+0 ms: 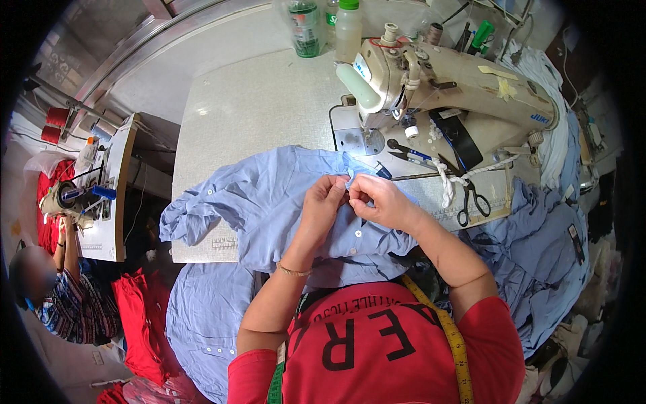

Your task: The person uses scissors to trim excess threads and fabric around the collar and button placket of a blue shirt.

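Note:
A light blue shirt (269, 195) lies spread over the near edge of the sewing table (249, 108) and hangs down toward my lap. My left hand (324, 200) and my right hand (378, 199) meet at its button edge, both pinching a small fold of the blue cloth between fingertips. A white button shows just below my hands. The cream sewing machine (444, 81) stands right behind, its needle area just beyond my fingers.
Black-handled scissors (474, 198) and a white cord lie on the machine bed at right. Two bottles (323, 27) stand at the back. More blue garments (545, 256) pile at right. At left another person (60, 283) sits by a second machine with red cloth.

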Demonstrator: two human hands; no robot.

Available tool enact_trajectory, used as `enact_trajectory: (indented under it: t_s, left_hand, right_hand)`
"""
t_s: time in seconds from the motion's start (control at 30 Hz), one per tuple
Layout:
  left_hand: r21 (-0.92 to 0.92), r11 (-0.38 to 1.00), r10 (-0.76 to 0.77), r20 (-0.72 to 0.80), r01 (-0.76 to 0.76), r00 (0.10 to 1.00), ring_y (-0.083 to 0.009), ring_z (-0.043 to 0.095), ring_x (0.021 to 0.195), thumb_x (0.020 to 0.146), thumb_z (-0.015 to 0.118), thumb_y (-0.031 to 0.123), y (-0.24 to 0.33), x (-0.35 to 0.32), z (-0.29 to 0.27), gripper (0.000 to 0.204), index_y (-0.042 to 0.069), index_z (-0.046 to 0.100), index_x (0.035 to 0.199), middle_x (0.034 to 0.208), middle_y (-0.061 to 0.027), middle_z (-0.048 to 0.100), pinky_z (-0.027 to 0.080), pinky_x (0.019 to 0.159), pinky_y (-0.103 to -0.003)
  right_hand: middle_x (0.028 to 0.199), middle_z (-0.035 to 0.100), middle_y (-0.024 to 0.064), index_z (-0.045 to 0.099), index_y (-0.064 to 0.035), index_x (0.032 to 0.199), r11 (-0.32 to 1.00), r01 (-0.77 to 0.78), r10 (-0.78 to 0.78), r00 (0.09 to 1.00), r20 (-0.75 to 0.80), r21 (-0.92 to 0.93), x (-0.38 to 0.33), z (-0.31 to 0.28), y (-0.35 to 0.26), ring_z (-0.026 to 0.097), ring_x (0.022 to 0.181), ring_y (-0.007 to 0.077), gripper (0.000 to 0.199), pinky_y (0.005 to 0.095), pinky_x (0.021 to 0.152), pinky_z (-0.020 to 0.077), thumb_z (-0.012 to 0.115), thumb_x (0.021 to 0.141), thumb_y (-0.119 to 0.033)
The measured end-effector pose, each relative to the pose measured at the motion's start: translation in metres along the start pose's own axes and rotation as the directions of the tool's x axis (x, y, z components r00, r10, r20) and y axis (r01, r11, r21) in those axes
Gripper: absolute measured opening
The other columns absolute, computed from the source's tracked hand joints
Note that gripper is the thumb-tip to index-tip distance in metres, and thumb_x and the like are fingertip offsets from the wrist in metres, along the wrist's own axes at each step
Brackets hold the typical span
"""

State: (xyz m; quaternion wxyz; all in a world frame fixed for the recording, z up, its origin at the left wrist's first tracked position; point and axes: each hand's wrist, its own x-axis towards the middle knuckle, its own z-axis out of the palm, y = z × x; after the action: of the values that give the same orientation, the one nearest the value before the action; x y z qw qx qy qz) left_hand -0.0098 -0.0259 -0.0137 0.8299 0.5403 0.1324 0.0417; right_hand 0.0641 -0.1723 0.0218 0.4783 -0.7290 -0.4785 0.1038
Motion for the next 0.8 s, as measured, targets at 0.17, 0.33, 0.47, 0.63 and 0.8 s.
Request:
enact_trajectory:
  t_s: [0.17, 0.33, 0.47, 0.63, 0.8]
  left_hand:
    - [-0.045, 0.999, -0.021, 0.002, 0.021, 1.000, -0.0109, 0.057, 0.086, 0.094, 0.049, 0.013, 0.004, -0.002, 0.001, 0.018, -0.002, 0.057, 0.099, 0.097, -0.0055, 0.059, 0.048, 0.082, -0.026]
    - [-0.105, 0.994, -0.038, 0.040, 0.042, 0.999, -0.0108, 0.056, 0.086, 0.093, 0.050, 0.013, 0.005, -0.003, -0.001, 0.018, -0.002, 0.057, 0.100, 0.099, -0.0048, 0.059, 0.048, 0.082, -0.026]
    - [-0.114, 0.993, -0.032, 0.027, 0.035, 0.999, -0.0112, 0.057, 0.082, 0.093, 0.050, 0.014, 0.008, -0.005, 0.001, 0.021, -0.004, 0.058, 0.102, 0.095, -0.0045, 0.060, 0.047, 0.079, -0.025]
    - [-0.116, 0.991, -0.064, 0.059, 0.071, 0.996, -0.0111, 0.056, 0.087, 0.094, 0.050, 0.013, 0.006, -0.002, -0.002, 0.018, -0.003, 0.058, 0.099, 0.105, -0.0051, 0.058, 0.048, 0.083, -0.027]
    - [-0.088, 0.994, -0.060, 0.048, 0.064, 0.997, -0.0118, 0.056, 0.087, 0.093, 0.050, 0.012, 0.008, -0.003, 0.001, 0.018, -0.003, 0.058, 0.099, 0.106, -0.0060, 0.057, 0.048, 0.083, -0.027]
  right_hand:
    - [0.074, 0.053, 0.0048, 0.055, -0.0004, 0.082, 0.994, -0.091, 0.096, 0.993, -0.066, 0.067, 0.001, -0.009, -0.003, 0.051, 0.065, 0.0126, 0.010, 0.0262, 0.059, 0.0422, 0.062, 0.079, -0.007]
    - [0.081, 0.057, 0.0082, 0.059, 0.0002, 0.089, 0.991, -0.119, 0.109, 0.983, -0.150, -0.054, 0.003, -0.013, -0.002, 0.056, 0.072, 0.0186, 0.012, 0.0285, 0.065, 0.0451, 0.061, 0.079, -0.006]
    - [0.099, 0.057, 0.0134, 0.058, -0.0013, 0.101, 0.792, -0.179, 0.013, 0.961, -0.277, -0.584, -0.001, -0.029, 0.008, 0.056, 0.091, 0.0291, 0.025, 0.0366, 0.079, 0.0455, 0.055, 0.076, 0.000]
    - [0.113, 0.053, 0.0147, 0.056, -0.0045, 0.110, 0.557, -0.376, 0.249, 0.926, -0.282, -0.741, -0.011, -0.054, 0.031, 0.051, 0.105, 0.0322, 0.037, 0.0405, 0.090, 0.0416, 0.050, 0.074, 0.003]
    - [0.106, 0.058, 0.0158, 0.056, -0.0026, 0.108, 0.616, -0.387, 0.272, 0.922, -0.275, -0.686, -0.011, -0.059, 0.030, 0.056, 0.097, 0.0344, 0.029, 0.0406, 0.082, 0.0454, 0.050, 0.079, -0.001]
